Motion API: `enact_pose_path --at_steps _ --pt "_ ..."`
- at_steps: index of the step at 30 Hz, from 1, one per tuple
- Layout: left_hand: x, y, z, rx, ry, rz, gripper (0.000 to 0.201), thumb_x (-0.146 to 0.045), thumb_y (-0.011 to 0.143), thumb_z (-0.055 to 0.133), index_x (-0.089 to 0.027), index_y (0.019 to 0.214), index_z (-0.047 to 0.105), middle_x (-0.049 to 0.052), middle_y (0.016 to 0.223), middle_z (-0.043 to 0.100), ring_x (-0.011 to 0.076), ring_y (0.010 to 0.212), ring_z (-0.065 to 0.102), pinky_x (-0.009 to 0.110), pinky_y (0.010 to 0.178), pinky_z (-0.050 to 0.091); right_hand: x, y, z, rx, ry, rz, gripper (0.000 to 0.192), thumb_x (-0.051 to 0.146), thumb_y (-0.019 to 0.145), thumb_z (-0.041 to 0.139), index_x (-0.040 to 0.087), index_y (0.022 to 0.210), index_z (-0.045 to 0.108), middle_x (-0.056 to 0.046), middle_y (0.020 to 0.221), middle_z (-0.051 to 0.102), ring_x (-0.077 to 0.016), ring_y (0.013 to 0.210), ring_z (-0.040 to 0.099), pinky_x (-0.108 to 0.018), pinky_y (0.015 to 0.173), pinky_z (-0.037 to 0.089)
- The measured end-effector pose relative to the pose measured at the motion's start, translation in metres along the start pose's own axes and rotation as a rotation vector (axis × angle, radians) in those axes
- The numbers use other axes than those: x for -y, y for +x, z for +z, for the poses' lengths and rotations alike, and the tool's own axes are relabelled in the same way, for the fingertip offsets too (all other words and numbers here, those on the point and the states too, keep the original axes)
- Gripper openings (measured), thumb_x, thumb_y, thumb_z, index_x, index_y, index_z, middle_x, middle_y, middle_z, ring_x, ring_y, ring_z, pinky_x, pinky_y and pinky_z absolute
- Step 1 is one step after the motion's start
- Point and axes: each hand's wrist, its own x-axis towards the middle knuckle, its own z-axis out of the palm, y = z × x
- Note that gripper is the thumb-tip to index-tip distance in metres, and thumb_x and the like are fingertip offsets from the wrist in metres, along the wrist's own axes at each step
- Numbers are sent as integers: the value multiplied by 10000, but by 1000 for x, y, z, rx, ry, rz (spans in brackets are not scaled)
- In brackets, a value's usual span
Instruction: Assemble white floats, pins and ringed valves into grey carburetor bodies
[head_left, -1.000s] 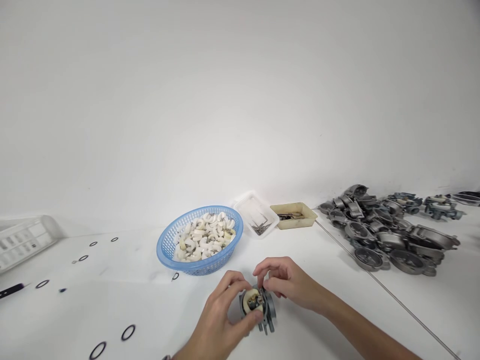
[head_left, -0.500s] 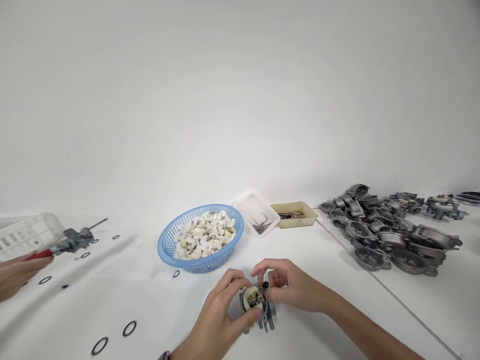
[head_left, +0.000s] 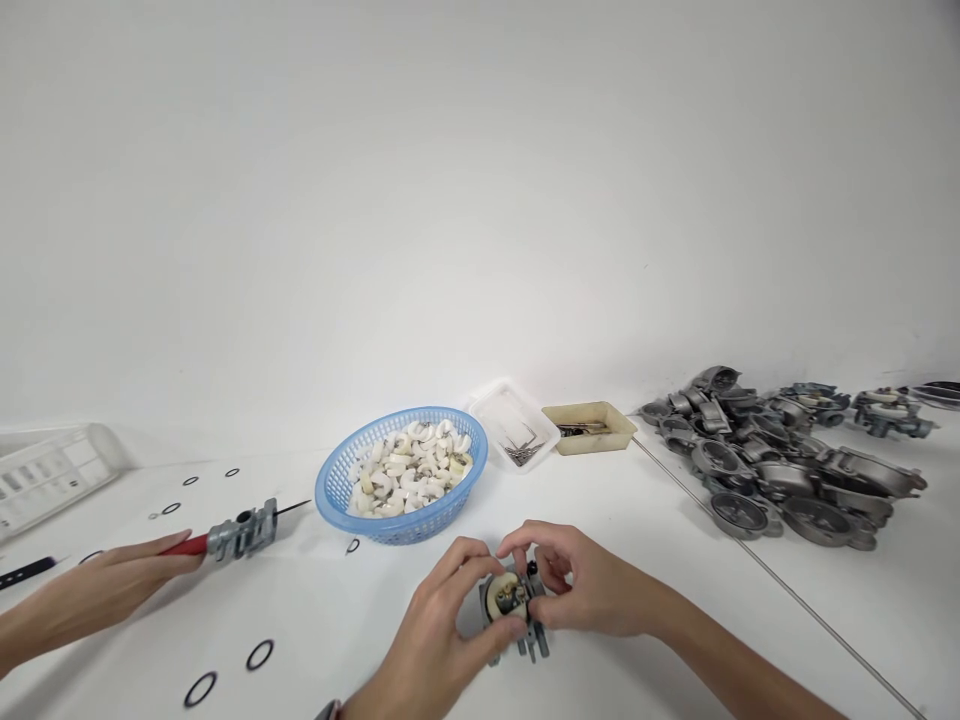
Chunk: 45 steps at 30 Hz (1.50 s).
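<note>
A grey metal carburetor (head_left: pixel 538 635) sits on the white table in front of me, its underside up. A cream float (head_left: pixel 495 600) with brass parts inside its ring shows on top. My left hand (head_left: pixel 442 630) grips the carburetor from the left, thumb on the near side and fingers on the far side. My right hand (head_left: pixel 585 580) is curled round its right side, with the thumb against the body near the float and the index finger over the far edge by my left fingers. Whether a small part sits between the right fingers is hidden.
A blue basket (head_left: pixel 330 505) holds white floats. Behind are a white tray (head_left: pixel 544 437) with pins and a yellowish tray (head_left: pixel 624 430). Bowl-shaped metal parts (head_left: pixel 787 480) lie right, beyond a thin rod (head_left: pixel 810 618). Left, another person's hand (head_left: pixel 112 590) holds a red-handled tool (head_left: pixel 187 546) carrying a carburetor (head_left: pixel 244 533).
The other person's hand, with the red-handled tool and its carburetor, has moved right toward the blue basket. My right fingers have shifted slightly on my carburetor; my left hand stays put.
</note>
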Motion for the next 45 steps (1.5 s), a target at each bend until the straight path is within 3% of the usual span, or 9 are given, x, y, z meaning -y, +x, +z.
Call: enact_pose_path --at_steps 34,38,42,45 --pt "-6 1 -2 11 -12 -20 260 -236 897 727 -277 1139 640 41 1156 616 231 1055 631 341 921 503 10 -1 4 -22 -122 -30 559 97 693 702 316 1208 718 18 1027 597 -105 645 401 -252 607 379" --pt "-10 -1 -2 -2 20 -28 285 -212 854 728 -271 1110 619 28 1119 622 222 999 619 326 866 496 13 -3 3 -48 -220 -69 575 103 698 720 331 1225 709 1 1062 585 -175 821 502 -295 742 432" --pt "-6 -2 -4 -88 55 -17 208 -339 903 684 -251 1066 589 30 1052 638 228 956 602 340 830 470 13 -5 7 -32 -179 -136 673 205 725 829 313 1356 622 -44 1276 585 -272 1120 558 -377 986 448" --pt "1 -2 -6 -154 27 26 257 -490 1006 546 -237 1040 584 35 993 647 224 927 604 347 819 465 8 -3 15 7 -172 -101 843 202 652 892 302 1422 563 -59 1305 599 -298 1145 579 -374 970 475"
